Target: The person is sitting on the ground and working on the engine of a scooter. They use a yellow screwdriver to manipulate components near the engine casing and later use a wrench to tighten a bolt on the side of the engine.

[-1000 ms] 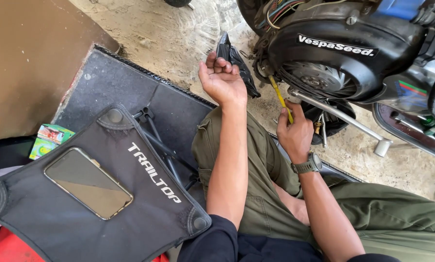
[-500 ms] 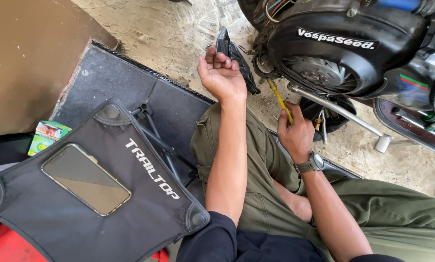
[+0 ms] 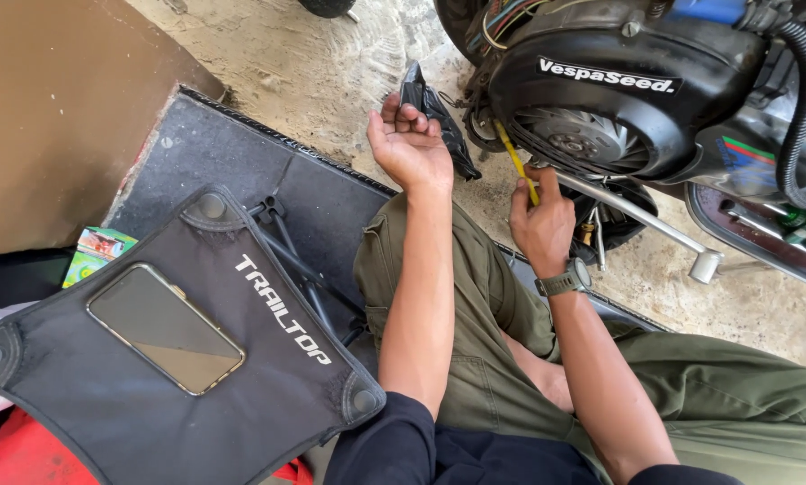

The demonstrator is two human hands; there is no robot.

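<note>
My left hand (image 3: 410,144) is palm up and holds a black plastic part (image 3: 434,112) against the ground beside a scooter engine (image 3: 619,85). My right hand (image 3: 540,216), with a watch on its wrist, grips a yellow-handled screwdriver (image 3: 516,162) whose tip points up into the left side of the black engine cover. Both forearms reach over my olive-green trousers (image 3: 484,359). The screwdriver's tip is hidden among wires and engine parts.
A black folding stool seat (image 3: 268,395) with a phone (image 3: 165,328) lying on it stands at the lower left. A black mat (image 3: 214,153) covers the sandy concrete floor. A brown board (image 3: 53,108) lies at left. A metal kick lever (image 3: 655,224) juts out under the engine.
The view has shifted slightly. My hands stay at the engine, with the left still on the black part and the right still on the screwdriver.
</note>
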